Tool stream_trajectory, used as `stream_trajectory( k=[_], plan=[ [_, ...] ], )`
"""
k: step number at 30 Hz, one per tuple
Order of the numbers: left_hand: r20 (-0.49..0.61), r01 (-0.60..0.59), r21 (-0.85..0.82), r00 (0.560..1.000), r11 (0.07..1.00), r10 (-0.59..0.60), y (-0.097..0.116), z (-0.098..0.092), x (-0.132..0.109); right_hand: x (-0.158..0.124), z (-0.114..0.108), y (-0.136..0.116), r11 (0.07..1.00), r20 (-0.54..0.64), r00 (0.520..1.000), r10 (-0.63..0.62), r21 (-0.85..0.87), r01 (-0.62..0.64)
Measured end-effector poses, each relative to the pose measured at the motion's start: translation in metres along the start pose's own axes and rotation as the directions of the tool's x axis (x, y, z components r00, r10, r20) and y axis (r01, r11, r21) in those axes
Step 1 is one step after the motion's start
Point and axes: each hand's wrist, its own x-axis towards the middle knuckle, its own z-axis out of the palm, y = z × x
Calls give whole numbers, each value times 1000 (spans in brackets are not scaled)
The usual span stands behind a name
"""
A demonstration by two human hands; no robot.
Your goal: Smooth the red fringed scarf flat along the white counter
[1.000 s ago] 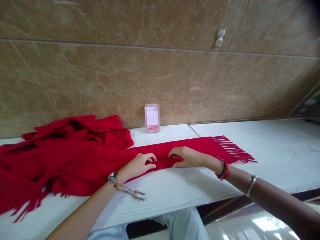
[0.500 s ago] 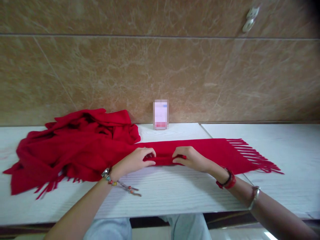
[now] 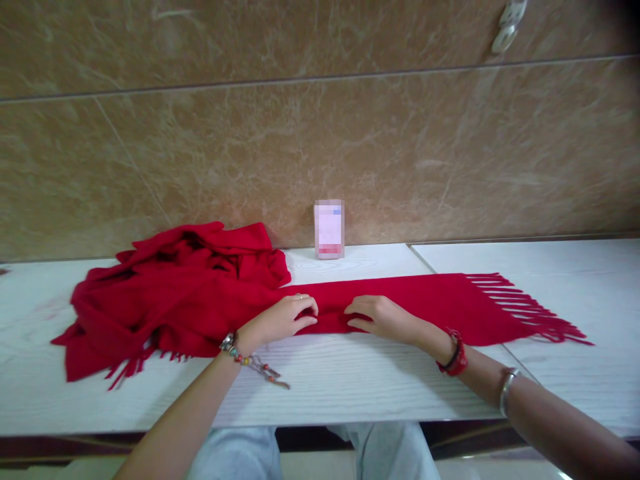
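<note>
**Red scarf on a white desk, both hands on it**

Head cam is the only view, so here goes. The scarf (image 3: 333, 303) lies along the desk (image 3: 345, 383), with a flat strip from the middle over to the right. That right end finishes in a fringe (image 3: 510, 300), the strands mostly side by side and a bit bunched at the near corner. Going left, the strip runs into a crumpled heap (image 3: 185, 287), with more tassels poking out on its near side.

Left hand (image 3: 280, 317) is at the middle of the strip, right by the heap. Fingers are bent, with a gap between them and the thumb; can't tell if they're pinching any cloth. Right hand (image 3: 393, 319) faces it a bit further right, at the near part of the strip. Same curl, thumb apart from the fingers, and again I can't tell whether cloth is caught between. There's bare scarf between the two hands.

Left wrist has a beaded bracelet (image 3: 237, 352); right arm has a red band (image 3: 456, 357) and a silver bangle (image 3: 507, 392).

Far side: a pixelated, phone-shaped thing (image 3: 329, 230) stands upright by the brown wall (image 3: 300, 147).
</note>
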Motion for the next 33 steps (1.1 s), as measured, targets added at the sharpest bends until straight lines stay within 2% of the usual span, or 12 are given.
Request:
stream_trajectory(
  k=[3,6,9,15,22,29,33],
  plan=[
    [22,10,-48,1000,999,-9,0,-5,-2,1,0,3,1000,-1,1000,-20,16,20],
    [65,-40,-50,997,998,43,1,-6,-3,0,-3,4,999,33,999,-21,29,20],
    [104,-88,-29,990,996,90,3,-4,-2,-1,-4,0,999,46,999,-26,29,25],
    [149,-105,67,984,992,94,2,0,-1,7,0,-12,996,18,996,-88,-23,89],
    [102,-50,130,994,990,37,1,-4,-4,11,7,-8,993,24,996,-81,-89,83],
    [38,-95,101,995,990,92,4,-8,-3,11,5,-12,995,33,999,-28,-93,31],
    [51,-111,106,993,988,106,3,-8,-5,11,4,-12,999,14,1000,-27,-29,28]
  ],
)
